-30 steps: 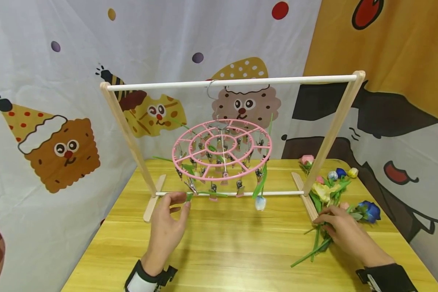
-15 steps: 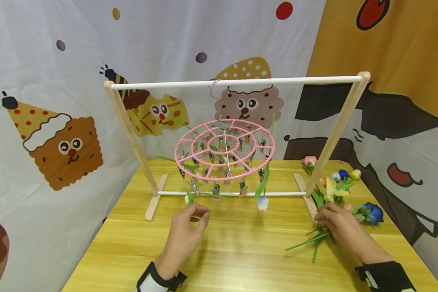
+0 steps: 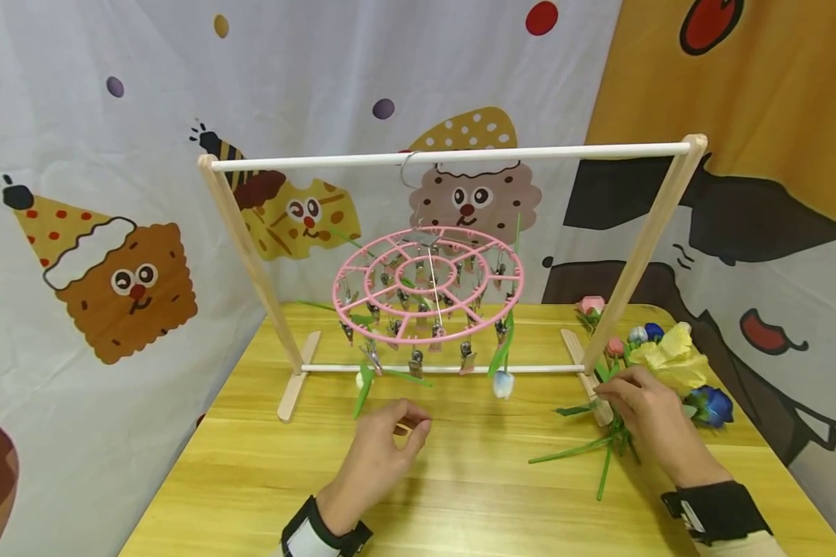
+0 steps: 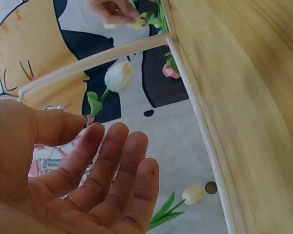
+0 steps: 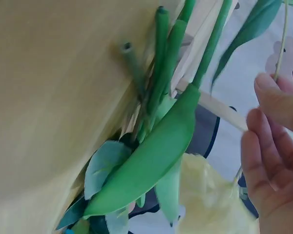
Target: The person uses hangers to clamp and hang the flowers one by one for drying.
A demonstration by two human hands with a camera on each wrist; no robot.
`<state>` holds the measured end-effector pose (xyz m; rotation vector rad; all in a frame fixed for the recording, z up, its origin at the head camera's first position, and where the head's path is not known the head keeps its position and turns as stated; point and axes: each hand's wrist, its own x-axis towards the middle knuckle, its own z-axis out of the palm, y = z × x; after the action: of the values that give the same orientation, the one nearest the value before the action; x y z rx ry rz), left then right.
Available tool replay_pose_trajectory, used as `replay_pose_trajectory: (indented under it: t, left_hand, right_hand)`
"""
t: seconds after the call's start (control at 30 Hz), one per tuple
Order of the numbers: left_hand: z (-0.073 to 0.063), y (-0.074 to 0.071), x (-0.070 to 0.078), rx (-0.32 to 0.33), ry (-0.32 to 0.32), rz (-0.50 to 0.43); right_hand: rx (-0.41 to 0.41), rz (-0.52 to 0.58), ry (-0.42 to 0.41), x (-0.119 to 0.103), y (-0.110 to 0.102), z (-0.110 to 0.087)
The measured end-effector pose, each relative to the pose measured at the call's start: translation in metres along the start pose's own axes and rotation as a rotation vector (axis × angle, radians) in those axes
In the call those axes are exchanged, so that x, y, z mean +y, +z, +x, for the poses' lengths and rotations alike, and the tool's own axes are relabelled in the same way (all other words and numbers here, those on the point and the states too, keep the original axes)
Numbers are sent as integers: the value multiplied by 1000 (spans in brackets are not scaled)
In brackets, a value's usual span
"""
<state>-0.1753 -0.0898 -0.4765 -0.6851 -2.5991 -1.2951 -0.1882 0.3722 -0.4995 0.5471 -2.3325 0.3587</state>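
My right hand [image 3: 651, 418] pinches the thin stem [image 5: 282, 44] of a yellow flower [image 3: 672, 360] between thumb and forefinger, at the right of the table. Its broad pale petals hang below the hand in the right wrist view. My left hand [image 3: 390, 449] hovers over the table in front of the rack, fingers loosely bent and holding nothing. Above it a pink round clip hanger [image 3: 428, 340] hangs from the rack's top bar [image 3: 306, 162]. Upside down on its clips are a blue-white tulip [image 3: 503, 384] and a cream tulip [image 4: 193, 195], partly behind a leaf in the head view.
Under and beside my right hand lies a pile of artificial flowers, with a blue rose [image 3: 712, 406], a pink bloom [image 3: 615, 346] and green stems [image 3: 604, 472]. A pink rose [image 3: 590, 304] lies behind the rack's right post [image 3: 644, 255]. Patterned cloth [image 3: 320, 85] surrounds the table.
My left hand has let go of the cream tulip's leaf and moved right and toward me. My right hand has drawn the yellow flower up from the pile.
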Motion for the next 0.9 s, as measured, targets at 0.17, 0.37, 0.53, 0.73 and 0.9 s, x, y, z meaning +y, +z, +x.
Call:
replay_pose_trajectory:
  t: [0.17,0.37,0.53,0.73,0.9]
  left_hand:
    - [2,7,3,-26,17,8]
    - [7,16,9,-45,51,-18]
    - [13,23,16,-80,52,-30]
    - [22,29,24,-103,69,-78]
    - [26,34,27,-106,86,-103]
  right_hand:
    - [35,1,20,-7,0,8]
    - [117,91,-78,-27,1,24]
    - [158,169,-80,-52,-2,35]
    - [122,229,19,-79,-8,41]
    - [125,299,77,-96,-10,46]
